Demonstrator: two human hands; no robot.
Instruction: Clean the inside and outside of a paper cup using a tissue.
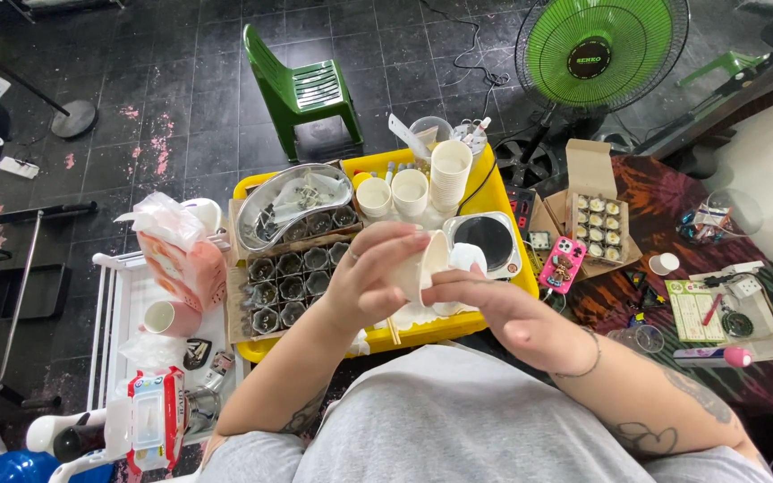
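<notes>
We sit over a dark tiled floor (pixel 199 89) with a green plastic chair (pixel 301 89) and a green fan (pixel 597 45) ahead, and a yellow tray (pixel 458 326) in front of us serving as the bench.

Our left hand (pixel 373 277) has its grip wrapped around a small white paper cup (pixel 427 268), held tilted just above the tray's near edge. Our right hand (pixel 503 309) meets the cup's lower end, fingers pinched on something white there; we cannot tell what it is.

Toward the tray's far edge stand a tall stack of white cups (pixel 449 174) and two single cups (pixel 393 192). On the left side dark small pots (pixel 293 277) sit in rows, with a metal kidney dish (pixel 293 206) behind them. A small hotplate (pixel 485 237) sits at the right edge.

As far as we can judge, the work is partway: only this one cup is in hand, and the stack looks untouched.
</notes>
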